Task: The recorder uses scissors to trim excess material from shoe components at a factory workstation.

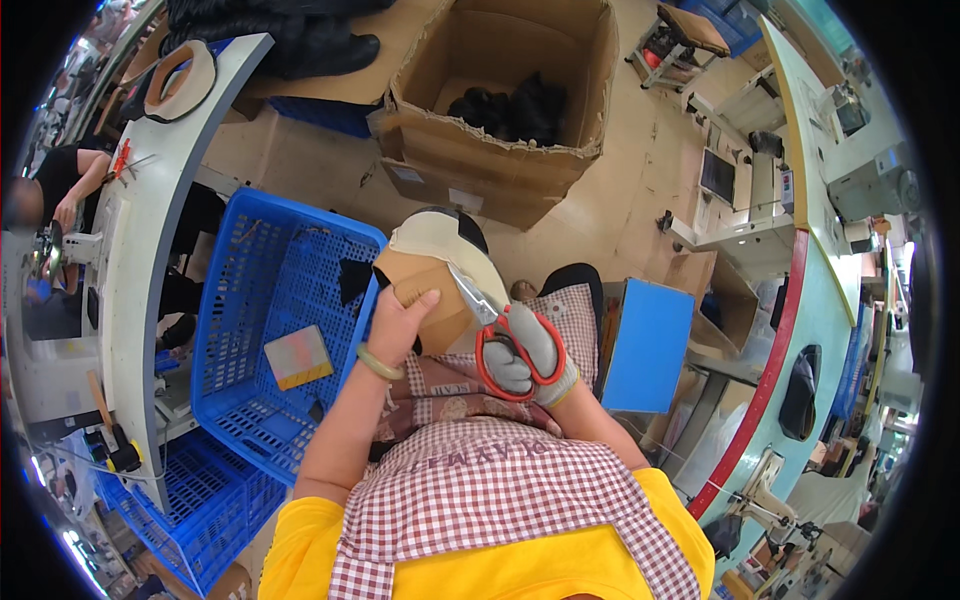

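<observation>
My bare left hand (398,325) is closed round the near left side of a shoe upper (432,245), tan and cream with a black far edge, held above my lap. A bangle circles my left wrist. In my right hand (535,345), which wears a grey glove, is a pair of scissors (482,308) with red handles. My fingers pass through the handle loops. The metal blades point up and left and lie against the right side of the upper; whether any material is between them is hard to make out.
To my left stands a blue plastic crate (290,225) with a small yellow-edged block (298,357) inside. Ahead is a torn cardboard box (480,175) holding black items. Worktables (185,190) flank both sides. A blue panel (650,345) stands close on my right. Another person's hand (68,212) shows far left.
</observation>
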Demonstrator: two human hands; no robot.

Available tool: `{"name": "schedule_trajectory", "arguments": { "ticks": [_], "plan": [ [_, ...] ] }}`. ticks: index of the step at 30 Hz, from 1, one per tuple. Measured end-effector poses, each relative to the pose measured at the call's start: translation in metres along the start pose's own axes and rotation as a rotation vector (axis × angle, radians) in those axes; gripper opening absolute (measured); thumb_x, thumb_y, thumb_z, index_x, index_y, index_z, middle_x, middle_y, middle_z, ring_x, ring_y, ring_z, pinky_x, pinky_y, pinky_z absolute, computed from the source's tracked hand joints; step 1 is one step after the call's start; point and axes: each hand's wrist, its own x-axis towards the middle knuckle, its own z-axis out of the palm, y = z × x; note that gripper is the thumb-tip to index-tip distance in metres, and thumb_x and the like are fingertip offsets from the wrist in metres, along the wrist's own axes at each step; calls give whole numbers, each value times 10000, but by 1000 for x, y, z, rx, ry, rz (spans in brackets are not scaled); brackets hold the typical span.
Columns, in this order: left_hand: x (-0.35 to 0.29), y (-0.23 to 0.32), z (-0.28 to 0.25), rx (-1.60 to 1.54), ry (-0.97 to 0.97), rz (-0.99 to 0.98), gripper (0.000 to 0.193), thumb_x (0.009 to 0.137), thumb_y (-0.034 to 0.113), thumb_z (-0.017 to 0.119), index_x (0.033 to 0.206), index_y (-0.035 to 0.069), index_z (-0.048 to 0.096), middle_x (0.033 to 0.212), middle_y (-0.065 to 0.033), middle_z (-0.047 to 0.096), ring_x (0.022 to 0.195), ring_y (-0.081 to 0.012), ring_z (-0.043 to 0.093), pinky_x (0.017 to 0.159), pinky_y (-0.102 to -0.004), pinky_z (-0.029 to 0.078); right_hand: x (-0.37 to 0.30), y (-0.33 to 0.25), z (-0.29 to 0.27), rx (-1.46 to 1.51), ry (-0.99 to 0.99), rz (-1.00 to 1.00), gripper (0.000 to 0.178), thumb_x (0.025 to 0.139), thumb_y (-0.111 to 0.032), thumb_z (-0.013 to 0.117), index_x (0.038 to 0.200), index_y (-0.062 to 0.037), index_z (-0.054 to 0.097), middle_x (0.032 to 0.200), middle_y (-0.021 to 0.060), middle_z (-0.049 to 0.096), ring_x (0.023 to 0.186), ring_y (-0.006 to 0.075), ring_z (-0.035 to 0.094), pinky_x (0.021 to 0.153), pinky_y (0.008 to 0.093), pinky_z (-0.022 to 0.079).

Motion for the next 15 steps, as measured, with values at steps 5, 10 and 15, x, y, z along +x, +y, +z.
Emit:
{"name": "schedule_trajectory", "arguments": {
  "ticks": [5, 10, 15],
  "plan": [
    [27, 12, -18, 43, -224, -235, 336, 833, 74, 640, 1141, -30, 555, 1062, -70, 627, 959, -149, 597, 845, -289, 479, 14, -2, -12, 283, -4, 140, 465, 890, -562, 468, 983, -115, 556, 659, 4, 500, 414, 77, 387, 346, 205, 301],
    [52, 9, -25, 25, -266, -285, 336, 821, 81, 649, 1124, -35, 561, 1051, -72, 629, 945, -145, 601, 826, -287, 487, 28, -6, -17, 334, -49, 139, 454, 895, -551, 467, 967, -110, 550, 645, -1, 480, 416, 76, 386, 346, 203, 305],
    [64, 67, -22, 236, -398, -283, 313, 822, 86, 638, 1101, -38, 568, 993, -68, 648, 907, -130, 609, 802, -277, 493, 14, -18, -1, 213, -61, 71, 467, 893, -562, 464, 964, -107, 542, 644, 10, 496, 406, 84, 387, 340, 206, 311]
  ]
}}
